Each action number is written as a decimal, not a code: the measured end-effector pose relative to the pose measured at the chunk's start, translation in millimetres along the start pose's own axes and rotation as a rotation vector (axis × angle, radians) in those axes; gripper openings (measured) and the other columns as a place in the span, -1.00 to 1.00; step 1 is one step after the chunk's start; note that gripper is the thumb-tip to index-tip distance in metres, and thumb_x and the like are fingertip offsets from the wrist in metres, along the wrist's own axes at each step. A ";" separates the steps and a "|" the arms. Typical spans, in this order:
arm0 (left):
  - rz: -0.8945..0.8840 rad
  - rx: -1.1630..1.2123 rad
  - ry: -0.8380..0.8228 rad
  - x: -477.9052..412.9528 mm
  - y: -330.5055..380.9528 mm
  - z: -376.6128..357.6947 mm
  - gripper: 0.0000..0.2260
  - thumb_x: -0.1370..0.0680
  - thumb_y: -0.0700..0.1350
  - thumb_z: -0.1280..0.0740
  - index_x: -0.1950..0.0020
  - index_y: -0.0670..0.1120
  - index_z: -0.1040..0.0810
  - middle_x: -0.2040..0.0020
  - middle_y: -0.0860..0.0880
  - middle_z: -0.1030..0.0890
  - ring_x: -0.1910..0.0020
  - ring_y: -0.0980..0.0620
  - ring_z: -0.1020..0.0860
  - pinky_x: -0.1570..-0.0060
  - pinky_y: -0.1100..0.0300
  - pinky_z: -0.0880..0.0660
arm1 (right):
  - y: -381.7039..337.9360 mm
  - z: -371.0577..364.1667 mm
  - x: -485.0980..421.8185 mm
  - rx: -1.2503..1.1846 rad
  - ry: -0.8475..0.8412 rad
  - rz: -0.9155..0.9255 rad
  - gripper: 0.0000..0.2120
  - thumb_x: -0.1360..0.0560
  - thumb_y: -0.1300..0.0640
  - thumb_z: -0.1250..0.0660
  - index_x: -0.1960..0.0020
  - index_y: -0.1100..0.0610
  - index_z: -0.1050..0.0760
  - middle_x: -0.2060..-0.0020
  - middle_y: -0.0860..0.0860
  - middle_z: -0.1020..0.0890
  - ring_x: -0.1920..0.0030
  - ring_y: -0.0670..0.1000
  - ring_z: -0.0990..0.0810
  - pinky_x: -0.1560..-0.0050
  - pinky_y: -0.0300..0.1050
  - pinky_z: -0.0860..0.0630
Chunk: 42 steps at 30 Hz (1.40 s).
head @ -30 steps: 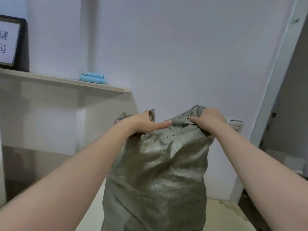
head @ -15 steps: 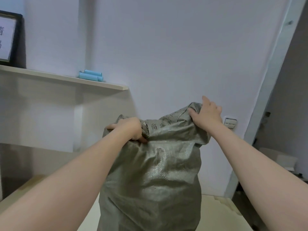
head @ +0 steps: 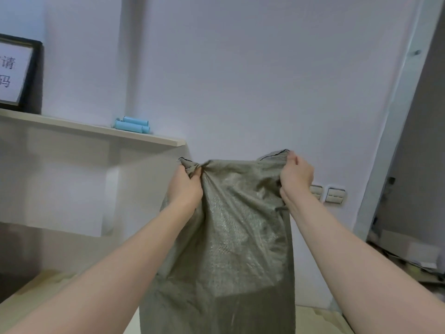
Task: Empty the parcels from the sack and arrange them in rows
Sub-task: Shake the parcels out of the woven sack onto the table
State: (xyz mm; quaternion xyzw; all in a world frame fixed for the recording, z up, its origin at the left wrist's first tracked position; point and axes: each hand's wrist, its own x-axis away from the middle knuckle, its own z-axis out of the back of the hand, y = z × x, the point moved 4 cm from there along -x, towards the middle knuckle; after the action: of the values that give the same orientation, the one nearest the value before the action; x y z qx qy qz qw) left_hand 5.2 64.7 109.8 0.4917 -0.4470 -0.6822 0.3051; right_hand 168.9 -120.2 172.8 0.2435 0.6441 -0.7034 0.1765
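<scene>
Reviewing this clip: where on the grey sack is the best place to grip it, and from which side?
By the two upper corners, from the near side, one hand each. The sack is limp cloth with a boxy bulge low down, so bunched corners likely hold best; the left hand and right hand grip there.

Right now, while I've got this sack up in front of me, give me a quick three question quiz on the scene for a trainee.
1. True or false: the left hand and the right hand each grip the top edge of the sack.
2. What lies on the shelf near the wall corner? A. blue rolls B. a red box C. a mug
3. Fill in: the wall switches show just past the ___ hand.

Key: 1 true. 2 A. 3 right.
</scene>
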 end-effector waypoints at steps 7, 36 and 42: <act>-0.169 0.291 0.183 -13.2 58.9 -0.5 -0.83 -0.66 0.04 -0.20 -0.02 -0.05 -0.43 0.17 0.15 -0.49 0.10 0.05 -0.46 0.03 0.17 -0.33 | -50.8 -11.7 -32.8 -0.502 -0.050 0.172 -0.67 -0.68 0.07 -0.11 0.26 0.07 -0.36 0.34 -0.07 -0.36 0.33 -0.14 -0.29 0.31 -0.28 -0.29; -0.040 -0.410 -0.549 -4.4 4.4 -49.8 0.14 -0.14 0.53 -0.35 -0.59 0.12 0.00 -0.57 -0.06 -0.21 -0.53 -0.19 -0.19 -0.48 -0.26 -0.09 | 19.6 -6.7 19.3 0.545 -0.382 0.265 -0.77 -0.58 -0.08 -0.23 0.13 0.05 -0.49 0.04 0.15 -0.64 -0.09 0.21 -0.56 0.08 -0.01 -0.39; 0.027 -0.120 -0.237 -6.6 -3.1 -55.6 -0.76 -0.40 0.34 -0.19 0.07 0.26 -0.46 0.00 -0.02 -0.65 -0.05 -0.24 -0.56 -0.21 -0.27 -0.41 | 8.8 -10.1 35.9 0.245 -0.360 0.260 -0.69 -0.59 0.04 -0.27 0.26 0.19 -0.51 0.23 0.13 -0.65 0.12 0.14 -0.58 0.15 0.04 -0.42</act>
State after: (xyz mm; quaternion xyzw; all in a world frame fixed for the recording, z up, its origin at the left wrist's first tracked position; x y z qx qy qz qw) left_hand 59.8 54.4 103.1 0.3824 -0.4448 -0.7568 0.2883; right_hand 145.6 -108.8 144.6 0.2146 0.4754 -0.7798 0.3463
